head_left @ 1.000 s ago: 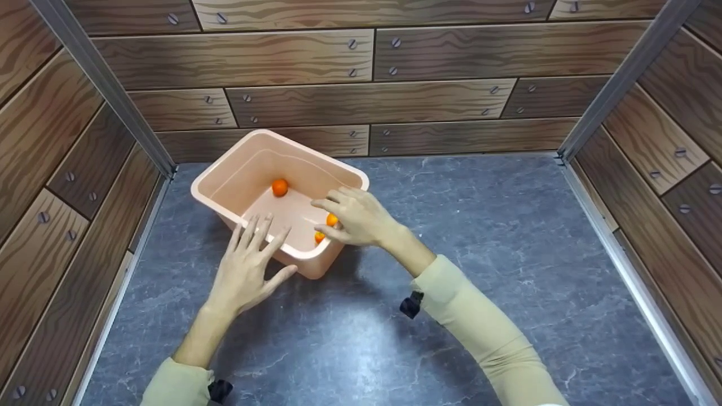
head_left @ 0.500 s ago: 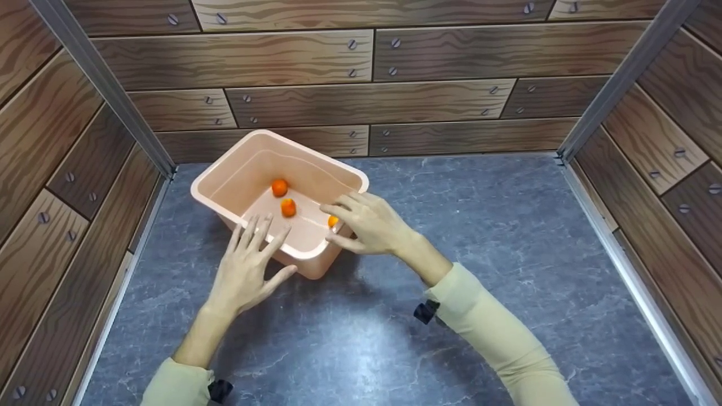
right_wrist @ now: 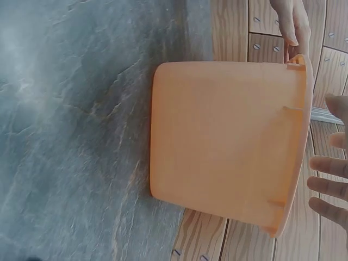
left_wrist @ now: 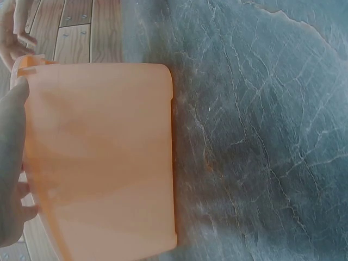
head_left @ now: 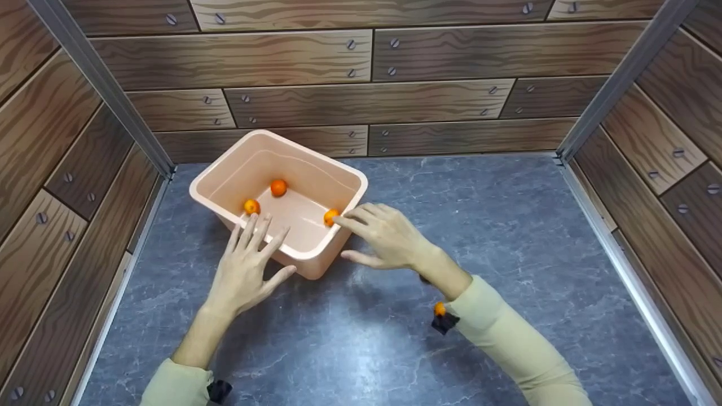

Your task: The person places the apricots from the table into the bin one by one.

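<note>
A peach plastic tub stands on the grey stone-patterned floor at the back left. Inside it lie three small orange fruits: one near the middle, one by the left wall, one at the near right wall. My left hand rests on the tub's near rim, fingers spread and straight. My right hand hovers just right of the tub with relaxed fingers, its fingertips by the rim and the nearest fruit. It holds nothing. The wrist views show the tub's outer wall.
Wood-patterned walls with metal corner posts close the space on three sides. The grey floor stretches bare to the right of the tub and in front of it. A small orange bit shows at my right cuff.
My right hand has drawn back out of the tub toward the right. A fruit left in the tub has rolled across to its left wall. My left hand has stayed put.
</note>
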A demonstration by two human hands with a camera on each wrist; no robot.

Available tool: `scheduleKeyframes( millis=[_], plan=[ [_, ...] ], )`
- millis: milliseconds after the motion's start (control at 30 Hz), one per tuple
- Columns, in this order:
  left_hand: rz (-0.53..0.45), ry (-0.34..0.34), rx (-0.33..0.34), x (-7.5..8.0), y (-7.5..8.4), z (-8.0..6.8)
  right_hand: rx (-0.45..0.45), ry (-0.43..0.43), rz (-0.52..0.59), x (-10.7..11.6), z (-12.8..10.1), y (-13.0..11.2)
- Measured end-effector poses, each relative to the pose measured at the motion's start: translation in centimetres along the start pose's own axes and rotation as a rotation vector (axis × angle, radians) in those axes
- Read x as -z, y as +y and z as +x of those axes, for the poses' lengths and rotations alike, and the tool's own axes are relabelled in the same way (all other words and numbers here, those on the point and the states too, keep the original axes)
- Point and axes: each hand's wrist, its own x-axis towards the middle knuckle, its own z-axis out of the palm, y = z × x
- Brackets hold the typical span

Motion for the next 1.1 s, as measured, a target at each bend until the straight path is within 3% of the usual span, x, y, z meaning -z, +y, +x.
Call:
scheduleKeyframes(
  millis=[333, 633, 1100],
  plan=[
    [-0.001, 0.005, 0.005, 0.1, 0.0, 0.1, -0.01, -0.044, -0.02, 0.4, -2.7, 0.1],
    [0.004, -0.018, 0.01, 0.1, 0.0, 0.0, -0.072, -0.092, -0.009, 0.0, -5.7, 0.5],
    [0.016, -0.011, 0.007, 0.0, -0.1, 0.0, -0.17, -0.088, 0.032, -1.7, -10.2, 1.7]
  ],
)
